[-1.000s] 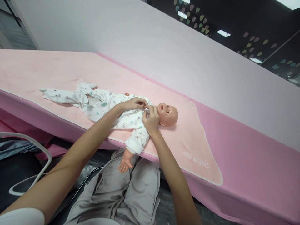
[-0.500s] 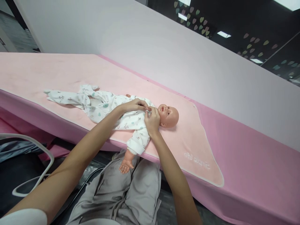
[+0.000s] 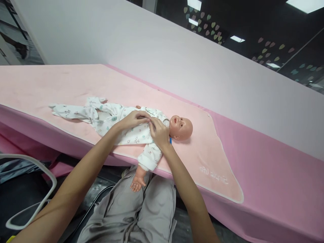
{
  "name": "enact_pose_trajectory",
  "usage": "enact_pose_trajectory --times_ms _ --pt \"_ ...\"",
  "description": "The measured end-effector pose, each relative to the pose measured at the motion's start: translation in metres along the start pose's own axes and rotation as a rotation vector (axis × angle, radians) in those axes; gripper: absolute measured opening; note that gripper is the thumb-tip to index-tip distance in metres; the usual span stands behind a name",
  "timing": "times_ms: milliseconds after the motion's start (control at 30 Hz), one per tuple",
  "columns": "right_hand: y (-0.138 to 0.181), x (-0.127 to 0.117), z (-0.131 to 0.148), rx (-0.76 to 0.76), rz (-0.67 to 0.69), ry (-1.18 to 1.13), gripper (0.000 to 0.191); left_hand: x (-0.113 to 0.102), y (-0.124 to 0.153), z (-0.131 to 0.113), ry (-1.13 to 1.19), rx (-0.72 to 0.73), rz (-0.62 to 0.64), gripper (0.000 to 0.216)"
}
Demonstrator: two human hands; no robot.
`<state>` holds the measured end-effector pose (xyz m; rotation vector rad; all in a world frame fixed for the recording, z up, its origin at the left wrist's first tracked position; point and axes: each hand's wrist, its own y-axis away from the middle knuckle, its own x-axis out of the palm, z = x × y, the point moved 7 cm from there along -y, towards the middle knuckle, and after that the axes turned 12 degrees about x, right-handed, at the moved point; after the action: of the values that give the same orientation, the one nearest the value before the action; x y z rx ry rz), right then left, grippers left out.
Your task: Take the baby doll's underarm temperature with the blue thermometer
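A baby doll (image 3: pixel 182 128) lies on its back, head to the right, dressed in a white patterned romper (image 3: pixel 134 135). Both of my hands meet over the doll's chest. My left hand (image 3: pixel 135 119) has its fingers pinched on the front of the romper. Close against it, my right hand (image 3: pixel 159 132) is also closed, fingertips on the same cloth. Whatever lies between the fingertips is too small to make out. One doll arm (image 3: pixel 138 179) hangs over the near edge of the bed, while the romper's legs stretch out to the left.
Beneath the doll is a peach blanket (image 3: pixel 217 162) on a pink-covered bed (image 3: pixel 273 175). A white wall (image 3: pixel 202 77) with dark glass above runs along the far side. At lower left stands a black chair (image 3: pixel 20 202) with a white curved frame (image 3: pixel 47 168).
Both hands have moved left, from near the doll's neck down to its chest. A small blue patch now shows beside the doll's neck. The doll stays in place.
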<state>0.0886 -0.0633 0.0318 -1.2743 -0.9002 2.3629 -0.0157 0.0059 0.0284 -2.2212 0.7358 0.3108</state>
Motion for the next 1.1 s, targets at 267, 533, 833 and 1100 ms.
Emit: enact_pose_trajectory --times_ms 267,533,833,1100 --pt "0.000 0.004 -0.005 0.071 0.050 0.017 0.023 0.001 0.014 -0.011 -0.111 0.099 -0.054 0.027" --pt "0.002 0.004 -0.008 0.064 -0.012 0.051 0.021 0.000 0.023 -0.025 -0.363 0.197 -0.163 0.020" --pt "0.004 0.005 -0.009 0.072 0.009 0.056 0.022 0.011 0.026 -0.025 -0.508 0.191 -0.137 0.023" --pt "0.004 0.005 -0.008 0.080 0.023 0.057 0.023 0.009 0.025 -0.021 -0.408 0.099 -0.123 0.023"
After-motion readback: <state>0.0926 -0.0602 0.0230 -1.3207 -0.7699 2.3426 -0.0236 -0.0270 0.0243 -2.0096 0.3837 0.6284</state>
